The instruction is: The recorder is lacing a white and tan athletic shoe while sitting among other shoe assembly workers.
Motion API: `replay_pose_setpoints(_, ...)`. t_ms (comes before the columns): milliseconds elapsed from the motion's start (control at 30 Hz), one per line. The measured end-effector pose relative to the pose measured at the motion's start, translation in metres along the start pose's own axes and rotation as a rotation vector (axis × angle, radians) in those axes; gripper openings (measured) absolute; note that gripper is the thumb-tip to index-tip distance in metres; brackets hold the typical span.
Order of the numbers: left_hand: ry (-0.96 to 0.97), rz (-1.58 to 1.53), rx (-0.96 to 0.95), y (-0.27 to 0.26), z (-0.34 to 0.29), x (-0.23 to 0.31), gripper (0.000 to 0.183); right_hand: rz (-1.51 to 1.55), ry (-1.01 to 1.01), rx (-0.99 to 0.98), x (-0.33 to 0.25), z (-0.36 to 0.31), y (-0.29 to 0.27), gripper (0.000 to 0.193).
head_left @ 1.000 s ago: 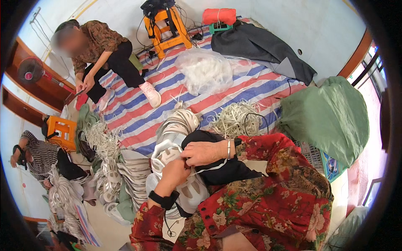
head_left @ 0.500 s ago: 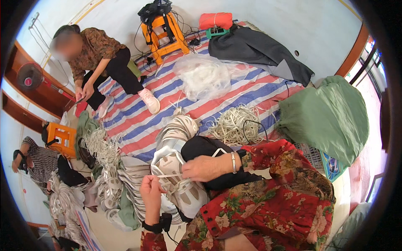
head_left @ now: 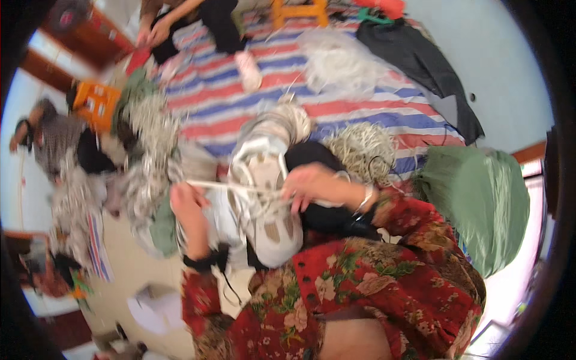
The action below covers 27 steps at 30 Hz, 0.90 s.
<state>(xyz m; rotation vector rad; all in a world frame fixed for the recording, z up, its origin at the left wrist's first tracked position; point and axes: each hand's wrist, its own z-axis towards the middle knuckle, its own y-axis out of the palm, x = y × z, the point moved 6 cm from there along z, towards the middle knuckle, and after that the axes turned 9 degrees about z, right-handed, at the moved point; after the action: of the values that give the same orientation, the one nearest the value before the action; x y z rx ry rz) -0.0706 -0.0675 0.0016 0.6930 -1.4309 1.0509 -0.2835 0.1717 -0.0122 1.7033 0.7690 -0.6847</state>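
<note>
A pale beige and white sneaker [head_left: 274,237] rests by my lap, its toe toward me. My left hand [head_left: 191,207] is closed in a pinch on a white shoelace [head_left: 231,187], drawn out taut to the left above the shoe. At the lace's other end, my right hand [head_left: 312,185] has its fingers bent over the lacing on the shoe's right side, closed on the lace; motion smears the fingertips. Beyond the sneaker, a row of more shoes [head_left: 282,123] leads away over the striped sheet.
Heaped laces [head_left: 363,147] lie right of the shoe row, with clear plastic [head_left: 339,63] farther off. At right stands a green covered bundle [head_left: 480,207]. A seated person's hands [head_left: 161,30] show at far left, near an orange stool [head_left: 96,105]. More shoes and laces [head_left: 150,138] line the left.
My left hand has drawn the shoelace out leftward, away from the sneaker. My right hand stays near the lacing. The whole view has tilted and shifted, and is blurred.
</note>
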Motion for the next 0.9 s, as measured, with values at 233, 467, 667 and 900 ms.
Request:
replay_pose_setpoints(233,-0.376,-0.264,0.75,-0.27,0.015,-0.106,0.019,0.708,-0.496,0.442,-0.097,-0.112,-0.22,0.018)
replay_pose_setpoints(467,-0.389,-0.301,0.444,-0.155,-0.013,-0.087,0.021,0.693,-0.29,0.413,-0.058,-0.085,-0.217,0.019)
replay_pose_setpoints(667,0.499,0.389,-0.321,0.049,-0.064,0.054,0.016,-0.304,-0.265,0.406,-0.057,-0.013,-0.072,0.023)
replay_pose_setpoints(900,0.634,0.897,-0.437,0.105,-0.086,0.084,0.03,-0.943,0.018,0.155,-0.035,-0.005,0.019,0.02)
